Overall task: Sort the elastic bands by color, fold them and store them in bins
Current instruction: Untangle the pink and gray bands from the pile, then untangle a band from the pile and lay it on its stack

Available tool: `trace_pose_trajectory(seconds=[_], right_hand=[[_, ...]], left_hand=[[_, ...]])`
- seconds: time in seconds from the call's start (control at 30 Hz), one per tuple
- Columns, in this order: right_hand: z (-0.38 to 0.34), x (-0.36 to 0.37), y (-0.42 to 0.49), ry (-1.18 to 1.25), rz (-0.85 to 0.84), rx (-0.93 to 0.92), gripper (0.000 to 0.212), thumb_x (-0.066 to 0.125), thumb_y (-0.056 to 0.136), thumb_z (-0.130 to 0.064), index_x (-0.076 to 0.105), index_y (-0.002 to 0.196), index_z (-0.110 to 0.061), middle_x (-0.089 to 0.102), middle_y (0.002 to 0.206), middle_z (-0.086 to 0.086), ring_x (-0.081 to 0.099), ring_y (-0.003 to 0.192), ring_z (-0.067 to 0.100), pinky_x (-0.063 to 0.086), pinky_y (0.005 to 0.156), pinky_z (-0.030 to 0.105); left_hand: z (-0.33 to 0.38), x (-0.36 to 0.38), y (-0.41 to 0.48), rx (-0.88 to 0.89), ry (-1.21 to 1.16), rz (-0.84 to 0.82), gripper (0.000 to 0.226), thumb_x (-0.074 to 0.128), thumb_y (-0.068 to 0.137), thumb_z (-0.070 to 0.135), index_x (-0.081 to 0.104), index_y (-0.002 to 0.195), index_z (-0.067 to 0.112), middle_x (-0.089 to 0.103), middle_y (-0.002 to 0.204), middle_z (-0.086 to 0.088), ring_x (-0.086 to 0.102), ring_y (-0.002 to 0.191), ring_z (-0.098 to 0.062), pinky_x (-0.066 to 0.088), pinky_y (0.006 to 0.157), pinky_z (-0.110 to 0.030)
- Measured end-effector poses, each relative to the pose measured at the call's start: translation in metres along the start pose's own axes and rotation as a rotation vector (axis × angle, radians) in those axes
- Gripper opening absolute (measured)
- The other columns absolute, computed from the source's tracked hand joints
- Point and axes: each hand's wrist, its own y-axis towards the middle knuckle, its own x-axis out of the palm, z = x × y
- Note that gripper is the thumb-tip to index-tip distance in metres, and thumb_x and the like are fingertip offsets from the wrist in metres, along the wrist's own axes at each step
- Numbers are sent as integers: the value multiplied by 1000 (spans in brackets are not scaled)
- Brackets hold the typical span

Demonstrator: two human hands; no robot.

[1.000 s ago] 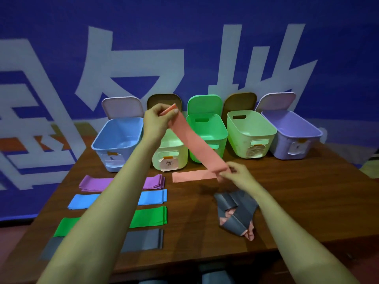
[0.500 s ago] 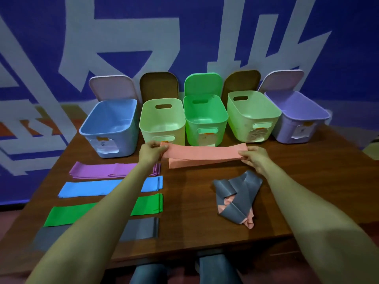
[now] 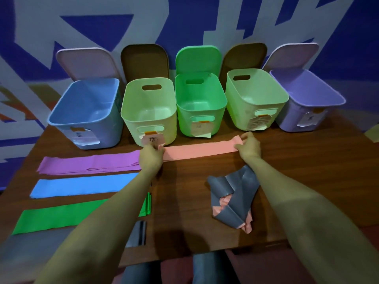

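Lowered since the earlier frames, the pink elastic band [image 3: 201, 150] is now stretched flat along the wooden table [image 3: 184, 201], just in front of the row of bins. In the head view, both forearms are extended forward. The band's left end is pinched by the curled fingers of the left hand [image 3: 150, 158], and its slightly raised right end is pinched between thumb and fingers of the right hand [image 3: 249, 146]. The left end is positioned just beside the purple bands [image 3: 88, 163]. Bare wood is left between the pink band and the tangled heap of grey and pink bands [image 3: 235, 197] near the right forearm. Thin, smooth strips are presented by the blue band [image 3: 82, 186] and green band [image 3: 57, 220]. The pale green bin [image 3: 147, 111] is moulded plastic with rounded corners, a handle slot and a taped paper label.
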Motion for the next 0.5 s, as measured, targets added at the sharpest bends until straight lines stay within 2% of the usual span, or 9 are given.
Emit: trace_pose_trajectory(seconds=[0.13, 0.2, 0.27, 0.33, 0.43, 0.5], right_hand=[[5, 4, -1, 18, 2, -9, 36, 67, 78, -4, 52, 111, -8, 63, 109, 16, 58, 102, 36, 46, 86, 40], [5, 3, -2, -9, 6, -46, 39, 67, 79, -6, 49, 112, -11, 56, 116, 16, 55, 104, 35, 45, 87, 40], [5, 1, -5, -135, 33, -130, 30, 66, 82, -10, 51, 108, -14, 44, 120, 13, 49, 107, 33, 42, 88, 40], [4, 2, -9, -355, 77, -230, 14, 58, 87, -17, 58, 101, -13, 41, 120, 12, 41, 113, 32, 38, 90, 40], [1, 2, -12, -543, 67, -248, 23, 46, 93, -25, 63, 105, -14, 43, 125, 10, 35, 117, 30, 32, 93, 40], [-3, -3, -14, -576, 8, -220, 28, 43, 94, -29, 62, 111, -15, 44, 126, 10, 33, 119, 29, 30, 95, 40]], left_hand=[[-1, 5, 1, 32, 125, -9, 25, 54, 92, 23, 62, 101, 2, 65, 101, -22, 58, 96, -39, 39, 68, -33], [1, 7, -1, 35, 167, -1, 24, 52, 93, 21, 60, 106, 2, 63, 105, -22, 57, 98, -39, 40, 69, -34], [3, 9, -5, 37, 192, 17, 25, 50, 93, 16, 54, 113, 2, 57, 115, -20, 56, 101, -37, 40, 70, -37], [3, 12, -8, 96, 224, 69, 27, 48, 92, 7, 46, 118, 1, 47, 125, -19, 54, 102, -37, 41, 69, -40], [2, 15, -10, 270, 307, 152, 30, 47, 85, -7, 45, 114, -2, 49, 117, -22, 53, 98, -39, 43, 70, -43], [-1, 16, -12, 346, 427, 142, 27, 49, 86, -3, 51, 113, 0, 54, 113, -21, 51, 101, -38, 42, 77, -44]])
